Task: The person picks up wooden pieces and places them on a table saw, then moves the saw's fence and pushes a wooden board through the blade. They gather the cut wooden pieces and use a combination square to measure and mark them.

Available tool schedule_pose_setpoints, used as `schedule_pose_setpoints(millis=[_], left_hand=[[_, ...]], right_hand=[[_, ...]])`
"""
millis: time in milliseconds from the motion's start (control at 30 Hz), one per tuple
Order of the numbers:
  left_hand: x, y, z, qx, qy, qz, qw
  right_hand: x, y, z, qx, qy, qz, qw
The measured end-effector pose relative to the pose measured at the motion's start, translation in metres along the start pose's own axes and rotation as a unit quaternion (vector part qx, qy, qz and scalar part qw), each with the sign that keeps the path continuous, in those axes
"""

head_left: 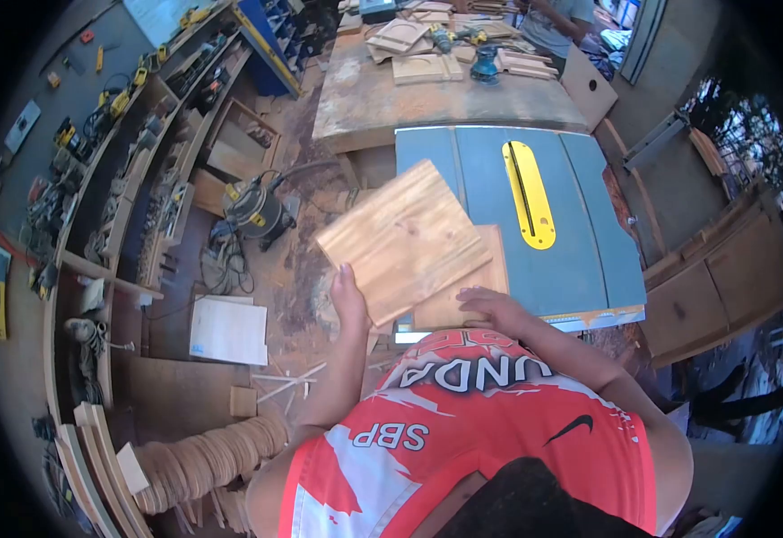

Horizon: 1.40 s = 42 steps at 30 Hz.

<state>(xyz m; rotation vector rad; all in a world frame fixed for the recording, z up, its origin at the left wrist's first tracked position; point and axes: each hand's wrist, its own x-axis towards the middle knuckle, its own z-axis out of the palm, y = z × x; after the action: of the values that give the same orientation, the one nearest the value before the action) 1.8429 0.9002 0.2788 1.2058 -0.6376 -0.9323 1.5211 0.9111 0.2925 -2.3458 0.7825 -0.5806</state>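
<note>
Timber occupied both of the person's hands. The left hand (348, 300) pinched the square pale wooden board (405, 240) at its near corner. The thumb lay on the upper face and the other fingers were hidden beneath, so how far they curled could not be told. From that grip the board rose away from the fingertips, tilted and clear of the surface below, seemingly lifted so that one hand alone could carry its weight from the corner. The right hand (490, 309) held nothing. Its fingers were spread and laid flat on the second pale wooden board (492, 264), which rested just under them and partly beneath the raised one, and the open palm probably kept that lower piece from sliding. This lower board sat on the near left corner of the blue steel saw table (584, 242). The yellow oblong blade insert (528, 193) lay beyond the right fingertips and well apart from them, a likely reason both hands worked at that end. Farther past the fingers stood a long wooden workbench (382, 99) loaded with panels, with another person (557, 22) at its far end. Left of the left hand, a grey canister vacuum (257, 213) stood on the floor. A pile of round wooden discs (212, 457) lay behind the wrist.
</note>
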Motion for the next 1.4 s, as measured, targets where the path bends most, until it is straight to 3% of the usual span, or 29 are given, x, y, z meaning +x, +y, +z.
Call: schedule_pose_setpoints(millis=[100, 133, 167, 200, 267, 300, 367, 500, 567, 600, 633, 667, 700, 767, 800, 867, 900, 967, 1000, 1067, 1100, 1167, 1300, 1400], left_hand=[[-0.011, -0.008, 0.005, -0.023, -0.023, -0.074, 0.997], [-0.014, -0.008, 0.007, -0.030, -0.032, -0.105, 0.994], [-0.019, -0.004, 0.010, -0.038, -0.041, -0.135, 0.989], [-0.021, -0.001, 0.013, -0.037, -0.047, -0.134, 0.989], [-0.025, 0.003, 0.017, -0.061, -0.089, -0.204, 0.973], [-0.025, -0.001, 0.018, -0.060, -0.095, -0.202, 0.973], [-0.023, -0.008, 0.019, -0.057, -0.142, -0.254, 0.955], [-0.018, -0.014, 0.020, -0.027, -0.184, -0.265, 0.946], [-0.010, -0.028, 0.020, 0.129, -0.165, -0.092, 0.973], [-0.008, -0.025, 0.021, 0.128, -0.161, -0.089, 0.975], [-0.004, -0.021, 0.019, 0.268, -0.168, 0.061, 0.947], [-0.005, -0.010, 0.019, 0.399, -0.167, 0.205, 0.878], [-0.007, 0.005, 0.021, 0.402, -0.159, 0.204, 0.878], [-0.007, 0.036, 0.030, 0.537, -0.157, 0.267, 0.784], [-0.011, 0.049, 0.033, 0.540, -0.150, 0.266, 0.785], [-0.014, 0.068, 0.042, 0.439, -0.207, 0.065, 0.872], [-0.012, 0.062, 0.034, 0.438, -0.197, 0.062, 0.875], [-0.010, 0.044, 0.005, 0.489, -0.185, 0.027, 0.852], [-0.020, 0.044, -0.004, 0.465, -0.176, -0.009, 0.868], [-0.046, 0.035, -0.028, 0.399, -0.150, -0.101, 0.899], [-0.062, 0.027, -0.044, 0.357, -0.134, -0.157, 0.911], [-0.076, -0.050, -0.106, 0.079, -0.092, -0.275, 0.954], [-0.112, -0.074, -0.160, 0.071, -0.065, -0.338, 0.936], [-0.121, -0.089, -0.212, -0.074, -0.167, -0.381, 0.906]], right_hand=[[0.002, 0.002, 0.003, 0.042, 0.012, 0.053, 0.998], [0.004, 0.008, 0.009, 0.250, 0.083, 0.121, 0.957], [0.008, 0.006, 0.010, 0.445, 0.149, 0.178, 0.865], [0.010, 0.005, 0.009, 0.443, 0.155, 0.177, 0.865], [0.012, -0.002, 0.001, 0.622, 0.180, 0.200, 0.736], [0.016, -0.017, -0.007, 0.621, 0.186, 0.197, 0.736], [0.020, -0.043, -0.021, 0.590, 0.245, 0.284, 0.715], [0.015, -0.045, -0.023, 0.609, 0.275, 0.251, 0.700], [0.014, -0.044, -0.022, 0.571, 0.304, 0.284, 0.708], [0.013, -0.046, -0.026, 0.572, 0.299, 0.281, 0.710], [0.011, -0.049, -0.030, 0.552, 0.284, 0.294, 0.727], [0.010, -0.053, -0.033, 0.532, 0.268, 0.308, 0.742], [0.010, -0.054, -0.034, 0.534, 0.260, 0.307, 0.743], [0.013, -0.055, -0.039, 0.549, 0.206, 0.306, 0.750], [0.015, -0.060, -0.041, 0.550, 0.199, 0.304, 0.752], [0.023, -0.073, -0.046, 0.511, 0.136, 0.276, 0.802], [0.027, -0.076, -0.045, 0.511, 0.126, 0.274, 0.805], [0.038, -0.080, -0.041, 0.600, 0.033, 0.240, 0.763], [0.045, -0.083, -0.041, 0.598, 0.026, 0.239, 0.765], [0.055, -0.090, -0.035, 0.610, -0.108, 0.204, 0.758], [0.059, -0.093, -0.026, 0.610, -0.105, 0.208, 0.757], [0.066, -0.099, -0.004, 0.610, -0.204, 0.167, 0.748], [0.074, -0.124, 0.024, 0.576, -0.255, 0.115, 0.768], [0.094, -0.147, 0.052, 0.549, -0.259, 0.160, 0.779]])
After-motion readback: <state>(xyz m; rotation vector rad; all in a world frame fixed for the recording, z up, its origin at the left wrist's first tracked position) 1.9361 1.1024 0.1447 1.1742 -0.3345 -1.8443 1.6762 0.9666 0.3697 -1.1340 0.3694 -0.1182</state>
